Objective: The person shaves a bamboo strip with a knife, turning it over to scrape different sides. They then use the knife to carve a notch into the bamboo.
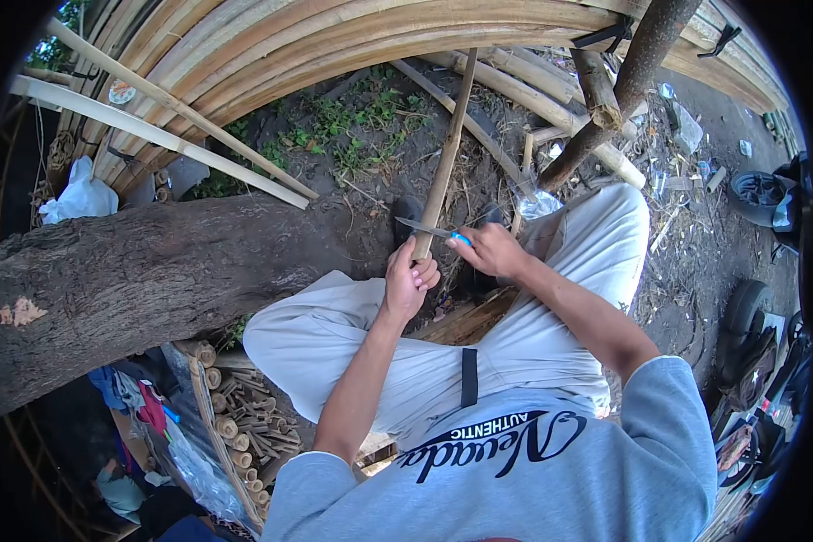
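Note:
My left hand [410,278] is closed around the lower end of a long split bamboo strip [447,158], which points away from me past my feet. In my right hand [494,252] is a knife [425,228] with a blue handle, its fingers wrapped round the grip. The blade lies across the strip just above my left fingers, its tip reaching out to the left. Part of the handle is hidden by my right hand.
A thick tree trunk [144,280] lies to my left. Long bamboo slats [271,54] are stacked ahead, with bamboo poles [551,113] on the littered ground. Cut bamboo pieces [257,406] fill a space at lower left. A wheel [757,199] stands at right.

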Demonstrator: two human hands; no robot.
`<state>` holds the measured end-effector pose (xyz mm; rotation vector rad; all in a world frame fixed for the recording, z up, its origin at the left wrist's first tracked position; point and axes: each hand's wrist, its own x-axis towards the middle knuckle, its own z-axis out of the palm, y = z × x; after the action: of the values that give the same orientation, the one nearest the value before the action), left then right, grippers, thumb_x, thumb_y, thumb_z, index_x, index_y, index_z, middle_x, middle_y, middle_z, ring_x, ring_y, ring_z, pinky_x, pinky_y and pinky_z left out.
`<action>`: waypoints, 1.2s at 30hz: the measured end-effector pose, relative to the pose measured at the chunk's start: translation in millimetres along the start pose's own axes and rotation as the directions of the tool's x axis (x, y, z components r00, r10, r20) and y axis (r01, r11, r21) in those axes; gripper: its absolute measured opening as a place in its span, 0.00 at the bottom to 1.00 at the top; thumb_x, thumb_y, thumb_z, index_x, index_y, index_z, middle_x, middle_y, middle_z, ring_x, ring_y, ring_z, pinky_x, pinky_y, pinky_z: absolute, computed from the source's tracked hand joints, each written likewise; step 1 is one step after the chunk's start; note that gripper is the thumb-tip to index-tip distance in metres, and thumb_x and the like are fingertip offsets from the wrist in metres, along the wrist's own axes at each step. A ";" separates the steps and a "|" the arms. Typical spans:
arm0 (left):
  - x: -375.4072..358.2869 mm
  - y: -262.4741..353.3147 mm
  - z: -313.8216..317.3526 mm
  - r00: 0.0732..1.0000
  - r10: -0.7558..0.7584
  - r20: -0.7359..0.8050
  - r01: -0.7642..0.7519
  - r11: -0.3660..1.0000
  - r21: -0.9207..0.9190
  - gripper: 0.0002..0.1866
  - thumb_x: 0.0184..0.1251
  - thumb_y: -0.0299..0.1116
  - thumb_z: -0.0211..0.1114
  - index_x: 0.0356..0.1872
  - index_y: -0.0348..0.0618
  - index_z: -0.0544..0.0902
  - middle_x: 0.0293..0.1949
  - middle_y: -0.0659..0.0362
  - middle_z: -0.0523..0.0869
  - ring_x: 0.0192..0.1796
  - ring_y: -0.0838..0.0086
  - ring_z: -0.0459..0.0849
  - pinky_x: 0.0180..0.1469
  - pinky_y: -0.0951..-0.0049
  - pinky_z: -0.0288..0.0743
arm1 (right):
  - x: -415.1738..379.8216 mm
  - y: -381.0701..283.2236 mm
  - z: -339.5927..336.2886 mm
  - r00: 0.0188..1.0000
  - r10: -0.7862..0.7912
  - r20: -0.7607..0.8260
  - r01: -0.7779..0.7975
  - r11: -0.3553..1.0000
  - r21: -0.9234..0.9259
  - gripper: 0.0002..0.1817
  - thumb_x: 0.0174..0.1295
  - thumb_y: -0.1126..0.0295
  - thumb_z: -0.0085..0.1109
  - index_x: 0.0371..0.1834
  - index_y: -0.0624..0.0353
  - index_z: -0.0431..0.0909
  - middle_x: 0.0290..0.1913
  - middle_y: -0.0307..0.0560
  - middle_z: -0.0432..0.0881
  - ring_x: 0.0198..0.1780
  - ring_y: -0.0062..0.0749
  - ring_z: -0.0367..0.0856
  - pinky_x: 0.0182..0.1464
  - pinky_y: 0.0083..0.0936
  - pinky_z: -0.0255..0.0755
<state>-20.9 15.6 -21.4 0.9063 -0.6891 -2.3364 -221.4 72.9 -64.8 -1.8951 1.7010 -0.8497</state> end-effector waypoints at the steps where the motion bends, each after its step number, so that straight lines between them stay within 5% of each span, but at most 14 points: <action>1: -2.5 0.7 2.6 0.999 -0.009 -0.033 0.010 1.000 0.016 0.21 0.86 0.43 0.44 0.26 0.49 0.66 0.16 0.71 0.57 0.15 0.86 0.56 0.19 0.80 0.53 | 0.1 4.5 2.5 1.000 0.007 0.021 -0.007 1.000 0.011 0.27 0.75 0.47 0.51 0.28 0.61 0.79 0.19 0.63 0.78 0.26 0.62 0.81 0.31 0.52 0.76; 4: -0.9 -5.8 -7.8 1.000 0.010 0.026 -0.009 0.999 -0.040 0.19 0.86 0.43 0.44 0.29 0.50 0.67 0.16 0.72 0.57 0.16 0.87 0.56 0.18 0.81 0.52 | 21.2 25.1 4.1 0.947 0.248 -0.204 -0.246 0.969 0.035 0.27 0.76 0.48 0.51 0.28 0.62 0.79 0.19 0.64 0.77 0.26 0.64 0.80 0.31 0.53 0.75; 5: -2.3 -6.9 -9.2 1.000 0.004 0.029 -0.003 0.999 -0.034 0.19 0.86 0.43 0.44 0.29 0.50 0.67 0.16 0.72 0.57 0.16 0.87 0.56 0.18 0.81 0.52 | 22.3 28.6 -1.2 0.941 0.296 -0.164 -0.295 0.955 0.029 0.27 0.76 0.48 0.50 0.28 0.62 0.79 0.20 0.65 0.77 0.27 0.66 0.80 0.32 0.53 0.75; 10: -3.3 -4.8 -4.2 1.000 -0.017 0.009 0.017 1.000 -0.006 0.22 0.86 0.45 0.45 0.25 0.50 0.65 0.16 0.72 0.57 0.15 0.86 0.56 0.19 0.79 0.53 | 6.5 1.3 -1.3 0.999 0.034 0.025 -0.035 0.999 0.035 0.29 0.77 0.47 0.47 0.29 0.62 0.80 0.21 0.65 0.78 0.30 0.66 0.81 0.32 0.53 0.75; 12: -4.2 -6.8 -9.4 1.000 -0.010 0.003 0.010 1.000 -0.014 0.22 0.86 0.46 0.45 0.26 0.50 0.65 0.16 0.72 0.58 0.15 0.86 0.56 0.19 0.80 0.53 | 18.0 14.7 0.6 0.956 0.279 -0.090 -0.275 0.960 0.047 0.29 0.76 0.47 0.48 0.28 0.62 0.80 0.21 0.66 0.78 0.29 0.65 0.81 0.33 0.54 0.75; 14: -2.5 -8.3 -6.9 0.999 0.001 0.043 -0.001 1.000 0.001 0.20 0.86 0.44 0.44 0.28 0.49 0.66 0.16 0.72 0.57 0.16 0.87 0.56 0.19 0.81 0.52 | 19.5 21.1 -0.7 0.931 0.321 -0.172 -0.323 0.946 0.014 0.29 0.76 0.47 0.49 0.28 0.63 0.81 0.22 0.67 0.79 0.29 0.66 0.81 0.34 0.54 0.75; 18: -4.2 -4.0 0.4 1.000 0.002 -0.017 -0.001 0.999 0.054 0.21 0.85 0.43 0.45 0.27 0.49 0.66 0.16 0.72 0.58 0.15 0.86 0.56 0.19 0.80 0.53 | 3.7 0.8 -5.9 0.998 0.028 0.049 -0.033 0.994 0.101 0.29 0.77 0.48 0.47 0.30 0.64 0.81 0.22 0.67 0.79 0.29 0.66 0.81 0.37 0.53 0.77; 21: -1.8 -8.7 -6.0 0.999 0.021 -0.027 -0.020 0.999 0.034 0.20 0.85 0.43 0.45 0.28 0.48 0.68 0.16 0.72 0.58 0.15 0.87 0.57 0.19 0.80 0.53 | 11.0 4.1 -11.4 0.992 0.105 0.076 -0.106 0.994 0.003 0.29 0.77 0.48 0.46 0.30 0.65 0.80 0.23 0.66 0.79 0.30 0.66 0.81 0.37 0.53 0.77; 24: 1.3 -7.5 -5.9 0.999 0.035 0.000 -0.034 0.998 0.045 0.20 0.85 0.43 0.45 0.28 0.48 0.68 0.16 0.72 0.58 0.15 0.87 0.57 0.19 0.81 0.53 | 19.2 13.2 -8.3 0.926 0.352 -0.140 -0.351 0.936 0.029 0.30 0.77 0.47 0.47 0.29 0.64 0.79 0.22 0.65 0.79 0.30 0.65 0.81 0.36 0.53 0.76; 26: 1.6 -4.5 -1.2 0.999 0.034 -0.001 -0.034 0.999 0.028 0.20 0.85 0.44 0.45 0.28 0.49 0.68 0.16 0.72 0.58 0.15 0.87 0.57 0.19 0.80 0.53 | 11.7 0.5 -5.3 0.942 0.307 -0.133 -0.298 0.951 0.088 0.28 0.77 0.48 0.48 0.28 0.62 0.79 0.20 0.65 0.78 0.29 0.65 0.81 0.34 0.53 0.75; 30: 1.9 -3.3 -8.2 0.999 0.049 0.002 -0.049 0.999 -0.013 0.21 0.85 0.44 0.45 0.25 0.50 0.66 0.16 0.72 0.58 0.16 0.87 0.57 0.19 0.80 0.53 | -6.7 -27.8 -7.0 0.991 -0.129 0.046 0.125 0.989 0.084 0.25 0.73 0.50 0.55 0.27 0.61 0.77 0.16 0.60 0.76 0.21 0.62 0.78 0.25 0.49 0.72; 32: -0.3 -4.5 -10.1 0.999 0.048 0.003 -0.048 0.999 -0.023 0.21 0.85 0.44 0.45 0.25 0.50 0.65 0.16 0.72 0.58 0.16 0.87 0.57 0.19 0.81 0.53 | -3.9 -18.5 -1.5 0.986 -0.157 0.054 0.150 0.982 0.111 0.26 0.74 0.49 0.54 0.27 0.61 0.78 0.17 0.61 0.76 0.22 0.62 0.79 0.25 0.49 0.73; 35: -5.9 -7.6 -11.7 0.999 0.034 0.006 -0.034 0.999 -0.005 0.21 0.85 0.44 0.45 0.26 0.50 0.65 0.16 0.72 0.58 0.16 0.87 0.56 0.19 0.81 0.52 | 17.2 23.1 3.2 0.952 0.273 -0.139 -0.284 0.957 -0.062 0.29 0.76 0.46 0.48 0.29 0.62 0.80 0.22 0.64 0.78 0.27 0.63 0.81 0.29 0.51 0.75; 36: -4.8 -7.0 -10.4 1.000 0.031 0.002 -0.031 0.999 0.023 0.21 0.85 0.44 0.45 0.26 0.50 0.65 0.16 0.72 0.58 0.16 0.87 0.56 0.19 0.81 0.52 | 24.4 33.8 0.9 0.926 0.325 -0.193 -0.328 0.945 0.020 0.29 0.76 0.47 0.48 0.30 0.62 0.81 0.23 0.66 0.79 0.29 0.64 0.81 0.33 0.52 0.76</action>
<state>-12.5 21.1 -30.3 0.8974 -0.7270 -2.3069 -243.6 44.2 -85.3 -1.5115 2.0693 -0.9122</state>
